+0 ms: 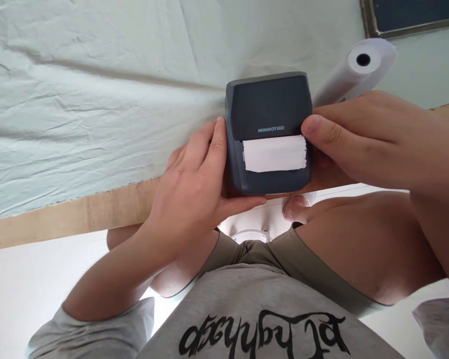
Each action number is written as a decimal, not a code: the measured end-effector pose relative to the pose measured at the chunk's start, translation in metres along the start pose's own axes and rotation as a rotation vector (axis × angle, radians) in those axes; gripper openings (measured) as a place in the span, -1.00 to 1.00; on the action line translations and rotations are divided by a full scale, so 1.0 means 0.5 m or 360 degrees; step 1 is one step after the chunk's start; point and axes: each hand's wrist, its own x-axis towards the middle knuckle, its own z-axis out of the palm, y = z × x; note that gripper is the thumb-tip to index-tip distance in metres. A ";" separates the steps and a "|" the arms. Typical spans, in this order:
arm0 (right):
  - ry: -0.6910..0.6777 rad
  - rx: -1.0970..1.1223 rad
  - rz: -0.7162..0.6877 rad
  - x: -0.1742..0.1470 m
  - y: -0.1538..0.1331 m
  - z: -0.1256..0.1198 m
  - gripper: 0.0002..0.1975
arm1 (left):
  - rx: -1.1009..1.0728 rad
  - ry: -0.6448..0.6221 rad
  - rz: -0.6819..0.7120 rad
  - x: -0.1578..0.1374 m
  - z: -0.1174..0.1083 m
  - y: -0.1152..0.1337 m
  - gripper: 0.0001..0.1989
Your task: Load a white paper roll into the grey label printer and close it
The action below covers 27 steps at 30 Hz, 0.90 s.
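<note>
Printer [268,115] gripped from both sides: left hand [192,177] clasping its left flank, thumb along near edge; right hand [366,139] clasping its right flank.

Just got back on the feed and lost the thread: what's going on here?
A person steadies a dark printer marked NIIMBOT between both hands at the table's wooden edge. The left hand lies against its left side; the right hand holds the right side, thumb on the lid's corner. The lid looks shut, and a white paper strip sticks out below it. A white roll lies beyond the right hand.
</note>
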 end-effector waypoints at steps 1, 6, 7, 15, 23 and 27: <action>-0.0005 -0.0003 -0.0014 0.001 0.005 0.003 0.06 | 0.0026 0.0001 -0.0001 0.000 -0.001 0.001 0.18; 0.0081 0.0038 -0.0289 0.008 0.047 0.029 0.10 | 0.0156 0.0086 0.0024 0.002 -0.007 0.010 0.03; 0.0096 0.0042 -0.0321 0.009 0.053 0.032 0.13 | 0.0169 0.0118 0.0044 0.003 -0.007 0.010 0.00; 0.0148 0.0017 -0.0383 0.010 0.053 0.030 0.52 | 0.0250 0.0183 0.0167 0.008 0.008 -0.009 -0.01; 0.0464 0.0205 -0.0173 -0.017 0.018 0.021 -0.43 | -0.0283 0.0170 0.0075 0.003 -0.016 0.001 -0.28; 0.0902 0.0500 -0.0341 -0.024 0.017 0.022 -0.58 | -0.0530 0.0524 0.0095 0.004 -0.016 0.014 -0.78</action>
